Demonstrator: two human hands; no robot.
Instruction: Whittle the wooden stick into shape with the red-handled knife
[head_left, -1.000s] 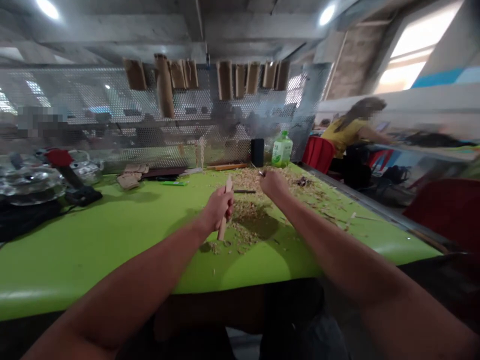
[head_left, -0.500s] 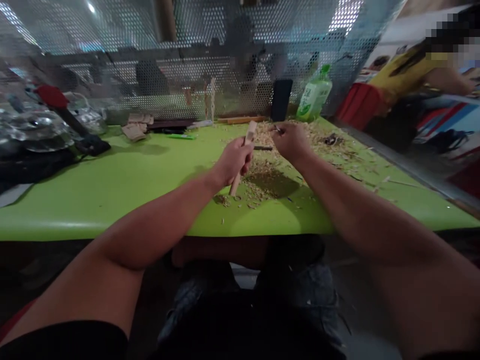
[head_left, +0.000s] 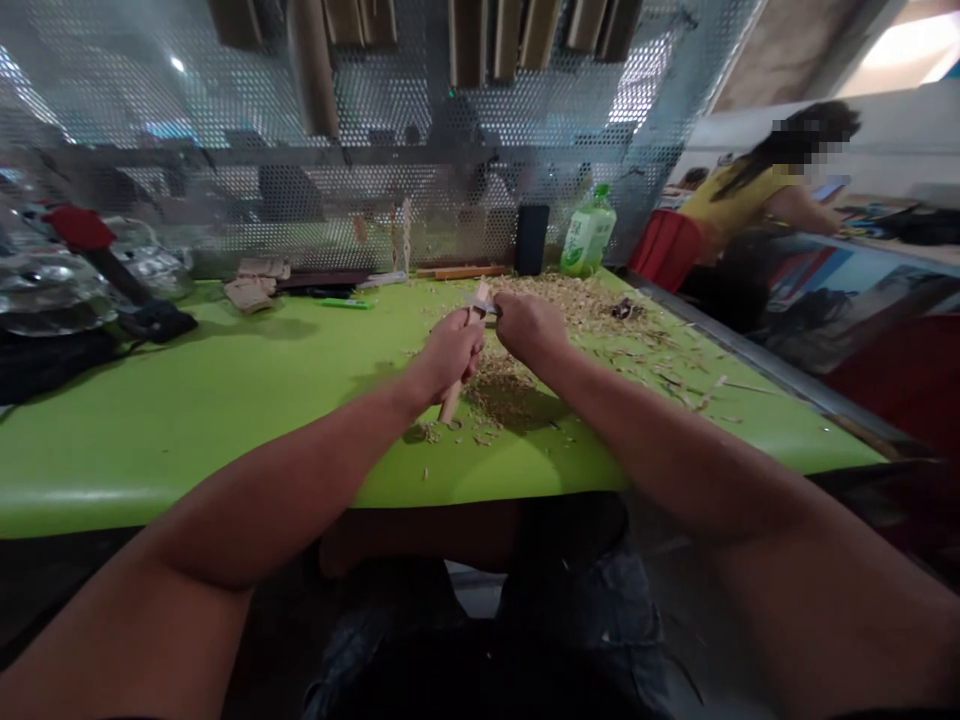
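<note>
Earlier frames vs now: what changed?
The right hand moved left, bringing its small grey metal blade to the upper end of the pale, narrow wooden stick. Nothing newly gripped or released: the left hand still holds the stick. The translucent green plastic bottle stayed put.

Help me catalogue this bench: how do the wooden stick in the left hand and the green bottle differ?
The wooden stick is pale tan; the green bottle is see-through.
The wooden stick is slim, the green bottle broad.
The wooden stick tilts in the left hand; the green bottle stands untouched.
Both are longer than wide.
</note>
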